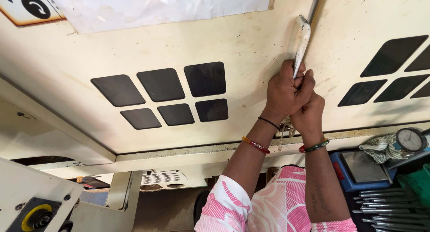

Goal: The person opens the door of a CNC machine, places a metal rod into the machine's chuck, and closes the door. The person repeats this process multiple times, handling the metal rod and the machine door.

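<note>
Both my hands grip a long cream-painted door handle (303,39) on a large cream machine door (251,48). My left hand (283,92) wraps the handle's lower end, fingers closed around it. Just below and to the right, my right hand (310,112) is clasped against the left hand on the same handle. Under my hands a small bunch of keys (285,128) hangs from the door. Bangles sit on both wrists, and my pink-and-white sleeves show at the bottom.
Dark diamond-shaped windows (177,95) pattern the door panels on both sides. At the right edge are a round dial gauge (410,139), a striped cloth (380,147), a blue tray (358,171) and several metal rods (389,205). A yellow-ringed knob (38,216) sits bottom left.
</note>
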